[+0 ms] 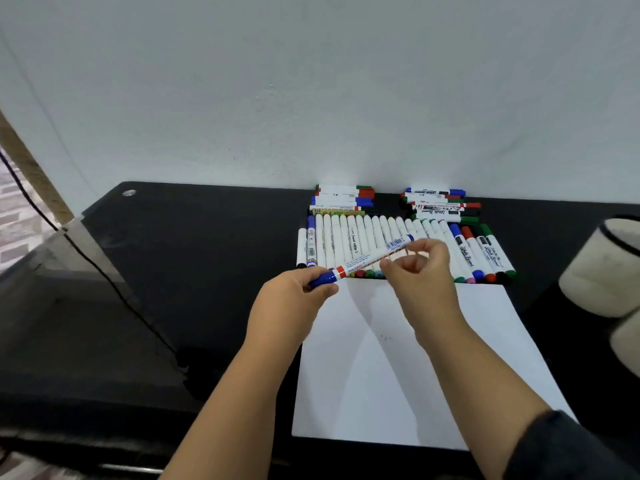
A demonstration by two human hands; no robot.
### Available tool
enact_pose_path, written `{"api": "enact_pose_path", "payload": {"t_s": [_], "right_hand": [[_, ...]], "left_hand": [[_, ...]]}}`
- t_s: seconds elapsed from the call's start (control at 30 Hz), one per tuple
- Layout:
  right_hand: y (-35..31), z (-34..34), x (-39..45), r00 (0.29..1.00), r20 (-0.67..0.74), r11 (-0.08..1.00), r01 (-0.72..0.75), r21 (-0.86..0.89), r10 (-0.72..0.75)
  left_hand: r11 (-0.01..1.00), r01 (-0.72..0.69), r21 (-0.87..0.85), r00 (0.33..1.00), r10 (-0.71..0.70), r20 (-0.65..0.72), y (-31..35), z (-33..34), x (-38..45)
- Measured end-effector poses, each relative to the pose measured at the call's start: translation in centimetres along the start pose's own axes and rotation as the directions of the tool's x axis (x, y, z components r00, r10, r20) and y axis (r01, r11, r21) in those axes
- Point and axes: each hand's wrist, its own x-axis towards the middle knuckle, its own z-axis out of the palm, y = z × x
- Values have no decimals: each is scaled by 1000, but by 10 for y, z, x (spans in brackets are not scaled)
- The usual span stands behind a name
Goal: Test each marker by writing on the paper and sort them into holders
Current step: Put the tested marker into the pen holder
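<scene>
Holding a blue-capped marker [363, 260] slantwise above a black desk [207, 258], a person works with both bare hands. The left hand [294, 292] curls its fingers around the blue cap end, while the right hand [420, 268] pinches the white barrel near its other end; the fingers hide exactly where they meet it. Beneath the hands lies a white sheet of paper [398, 375], bearing a few faint dots. Just beyond it, a row of markers [381, 244] lies side by side, with two small stacks of markers [346, 197] nearer the plain white wall [311, 81]. A pale cylindrical holder [602, 268] with a dark rim stands at the desk's right edge. A black cable [104, 271] trails down on the left.
</scene>
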Motion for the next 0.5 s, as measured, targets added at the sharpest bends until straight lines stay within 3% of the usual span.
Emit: {"api": "enact_pose_path", "payload": {"t_s": [0.03, 0.1, 0.17, 0.23, 0.3, 0.37, 0.5], "right_hand": [[-1, -6, -3, 988, 27, 969, 154, -194, -152], [0, -17, -5, 907, 160, 739, 412, -533, -390], [-1, -29, -5, 841, 266, 510, 506, -696, -471], [-3, -43, -1, 804, 318, 401, 542, -739, -503], [-7, -62, 4, 778, 325, 342, 554, -759, -538], [-12, -85, 10, 810, 288, 314, 487, -815, -511], [-22, -133, 22, 853, 158, 423, 397, -815, -497]], "left_hand": [[1000, -11, -10, 1000, 11, 1, 4, 2, -4], [999, -47, -4, 999, 47, 16, 14, 7, -10], [993, -121, 18, 992, 120, 38, 28, 13, -13], [981, -195, -5, 979, 195, 56, 44, 19, -15], [965, -236, -111, 965, 246, 86, 60, 26, -16], [935, -294, -198, 940, 321, 119, 74, 38, -15], [911, -392, -129, 883, 412, 226, 90, 71, -3]]}}
